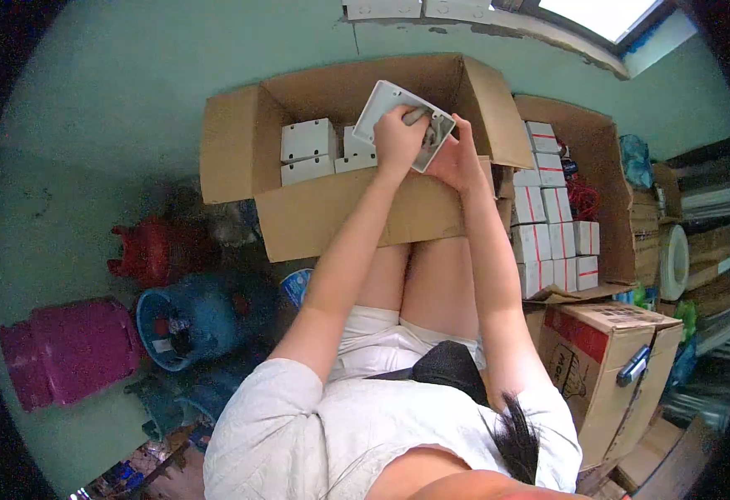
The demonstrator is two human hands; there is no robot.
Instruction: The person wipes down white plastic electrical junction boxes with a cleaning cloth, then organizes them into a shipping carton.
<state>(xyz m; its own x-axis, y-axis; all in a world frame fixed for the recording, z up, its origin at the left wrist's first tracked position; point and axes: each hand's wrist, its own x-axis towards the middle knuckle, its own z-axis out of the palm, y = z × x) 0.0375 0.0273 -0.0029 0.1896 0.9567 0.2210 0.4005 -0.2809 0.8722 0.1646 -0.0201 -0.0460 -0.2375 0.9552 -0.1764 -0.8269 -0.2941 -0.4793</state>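
Observation:
A shallow white open box, looking like plastic, is held tilted above the cardboard carton. My right hand grips it at its right edge, with the thumb up along the side and the fingers beneath. Inside the box, my left hand is closed, its fingers curled on a crumpled greyish thing whose kind I cannot make out. Below and around both hands stands the large open cardboard carton. Several white boxes with small dark holes are stacked in it, to the left of my hands.
A second carton at right holds white boxes with red stripes and red wire. Closer stands a closed carton with a blue object on it. Gas cylinders, purple, blue and red, are at left.

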